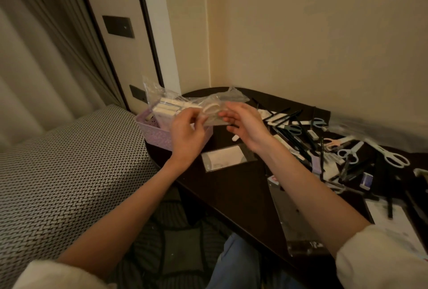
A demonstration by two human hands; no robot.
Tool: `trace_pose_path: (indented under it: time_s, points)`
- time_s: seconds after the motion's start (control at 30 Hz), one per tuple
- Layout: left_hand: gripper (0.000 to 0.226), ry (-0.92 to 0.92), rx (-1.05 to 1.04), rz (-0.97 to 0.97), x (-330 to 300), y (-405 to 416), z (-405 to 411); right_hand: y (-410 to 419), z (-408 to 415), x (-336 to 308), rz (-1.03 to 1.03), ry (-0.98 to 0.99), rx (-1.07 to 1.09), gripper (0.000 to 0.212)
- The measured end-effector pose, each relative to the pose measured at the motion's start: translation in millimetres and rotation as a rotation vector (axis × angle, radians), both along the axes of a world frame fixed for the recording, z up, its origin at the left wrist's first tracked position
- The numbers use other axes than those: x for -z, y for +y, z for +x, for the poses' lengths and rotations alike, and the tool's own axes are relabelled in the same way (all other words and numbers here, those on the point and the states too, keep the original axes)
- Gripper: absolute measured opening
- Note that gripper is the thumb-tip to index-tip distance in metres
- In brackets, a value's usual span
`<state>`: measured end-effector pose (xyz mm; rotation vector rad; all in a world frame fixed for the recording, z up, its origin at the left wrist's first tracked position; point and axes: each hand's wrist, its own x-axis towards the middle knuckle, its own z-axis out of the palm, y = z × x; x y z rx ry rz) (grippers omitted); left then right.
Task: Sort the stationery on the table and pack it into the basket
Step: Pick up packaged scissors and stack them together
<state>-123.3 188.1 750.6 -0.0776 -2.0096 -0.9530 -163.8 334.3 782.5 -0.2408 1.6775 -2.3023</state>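
No words or brand names can be read on anything here; the packs are too small and blurry. The left hand (pixel 187 133) has its fingers curled and pinches a clear plastic bag (pixel 185 105) near its middle. The right hand (pixel 245 124) holds the other end of the same bag, with the thumb and first fingers pinching it and the other fingers loosely bent. Inside the bag are some white bars (pixel 165 109) stacked at the left end and a pale roll of tape (pixel 212 110) right between the two hands. The bag is held up in the air, just above the purple basket (pixel 155 132), which sits on the left end of the dark table (pixel 231 186), partly hidden behind the left hand. On the table below the hands lies a flat clear packet (pixel 223 157) with something white in it. Off to the right, well away from the hands, is a messy pile of stationery: black pens (pixel 294 135), blue scissors (pixel 349 153), pink scissors (pixel 333 143), white scissors (pixel 393 157) and a small eraser (pixel 366 181).
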Motion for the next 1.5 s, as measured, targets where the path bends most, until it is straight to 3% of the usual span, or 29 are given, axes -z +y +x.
trace_pose_path:
  time_s: [0.23, 0.37, 0.47, 0.57, 0.7, 0.9, 1.0, 1.23, 1.33, 1.5]
  points:
    - [0.018, -0.161, -0.084, 0.710, -4, -25, -25, -37, -29, 0, 0.275, 0.054, 0.022, 0.026]
    - [0.024, -0.190, 0.012, 1.162, 2, -39, -35, -60, -43, 4, 0.363, 0.072, 0.029, 0.031]
    - [0.007, -0.197, 0.078, 1.308, 1, -47, -39, -79, -54, 7, 0.412, 0.090, -0.020, 0.032]
    - [0.022, -0.218, 0.164, 1.356, 2, -56, -43, -99, -66, 3, 0.386, 0.130, -0.088, 0.025]
    - [0.043, -0.332, 0.220, 1.235, 1, -85, -48, -120, -83, -4, 0.373, 0.160, -0.132, 0.025]
    - [0.045, -0.655, 0.120, 0.804, -6, -136, -54, -136, -108, -2, 0.578, 0.300, -0.200, 0.027]
    - [0.041, -0.605, 0.054, 0.616, -5, -145, -54, -145, -113, 4, 0.748, 0.492, -0.222, 0.033]
    - [0.020, -0.430, -0.307, -0.038, 27, -159, -54, -156, -105, 18, 1.148, 1.009, -0.249, 0.038]
    - [0.024, -0.415, -0.343, -0.130, 41, -164, -55, -159, -104, 26, 1.271, 1.099, -0.361, 0.028]
    - [0.017, -0.501, -0.434, -0.053, 58, -171, -62, -171, -110, 32, 1.411, 1.052, -0.520, 0.017]
